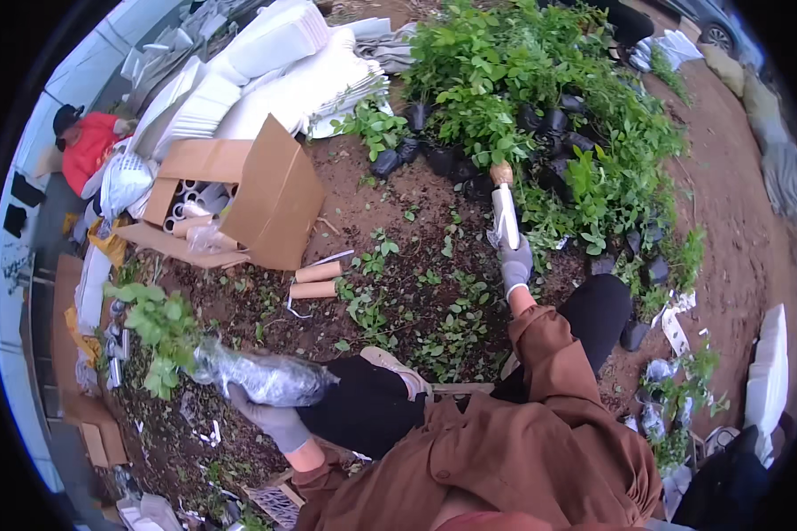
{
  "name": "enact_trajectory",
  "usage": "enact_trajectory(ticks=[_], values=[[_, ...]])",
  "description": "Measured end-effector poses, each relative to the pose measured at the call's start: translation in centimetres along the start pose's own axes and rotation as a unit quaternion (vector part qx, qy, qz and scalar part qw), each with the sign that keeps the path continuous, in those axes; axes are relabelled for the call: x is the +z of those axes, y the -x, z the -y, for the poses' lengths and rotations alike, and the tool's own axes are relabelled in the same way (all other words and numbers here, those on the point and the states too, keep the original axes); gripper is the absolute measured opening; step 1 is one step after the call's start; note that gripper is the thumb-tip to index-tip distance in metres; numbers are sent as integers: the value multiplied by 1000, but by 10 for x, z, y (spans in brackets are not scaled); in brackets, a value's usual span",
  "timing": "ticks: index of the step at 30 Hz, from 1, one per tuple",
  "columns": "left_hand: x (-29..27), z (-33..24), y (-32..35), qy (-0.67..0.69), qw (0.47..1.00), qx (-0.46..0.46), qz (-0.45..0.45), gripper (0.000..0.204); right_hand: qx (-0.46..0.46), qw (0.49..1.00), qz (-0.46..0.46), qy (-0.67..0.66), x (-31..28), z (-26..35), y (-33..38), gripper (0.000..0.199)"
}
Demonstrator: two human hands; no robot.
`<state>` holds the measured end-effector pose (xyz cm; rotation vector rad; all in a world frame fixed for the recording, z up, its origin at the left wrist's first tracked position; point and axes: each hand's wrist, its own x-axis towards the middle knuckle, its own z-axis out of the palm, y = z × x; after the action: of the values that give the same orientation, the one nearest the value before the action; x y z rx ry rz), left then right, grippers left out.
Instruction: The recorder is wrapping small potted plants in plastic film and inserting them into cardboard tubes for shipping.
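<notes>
My gloved left hand [274, 418] is closed around a potted seedling whose root ball is wrapped in clear plastic film [270, 376]. The bundle lies on its side over my left knee, its green leaves [164, 332] pointing left. Stretched out ahead, my gloved right hand [515, 262] grips a roll of white plastic film [505, 215] with a tan end. That far end reaches the edge of a dense group of leafy seedlings [496, 97] in black bags [443, 159]. The fingers under each held thing are partly hidden.
An open cardboard box [279, 203] holds several rolls. Two bare cardboard tubes [314, 289] lie beside it on leaf-strewn soil. White foam sheets [301, 84] are piled behind. A person in red [93, 150] is at the far left. Wrapped seedlings [660, 398] stand at the right.
</notes>
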<state>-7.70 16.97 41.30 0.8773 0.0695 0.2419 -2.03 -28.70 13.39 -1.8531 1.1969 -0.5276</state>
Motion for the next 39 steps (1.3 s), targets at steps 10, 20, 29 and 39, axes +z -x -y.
enact_trajectory(ticks=[10,20,29,39], values=[[107,151,-21,-203,974,-67,68,53,-70,812,421,398,-30,-16,119,76],[212,166,32,-221,732,-56,642,108,-112,830,284,-466,-206,162,138,78],[184,178,-92,-389,607,-32,692,56,-129,803,-446,-374,-342,-19,138,59],[-24,244,-193,-638,379,-249,623,34,242,598,-754,-122,-480,-267,290,32]])
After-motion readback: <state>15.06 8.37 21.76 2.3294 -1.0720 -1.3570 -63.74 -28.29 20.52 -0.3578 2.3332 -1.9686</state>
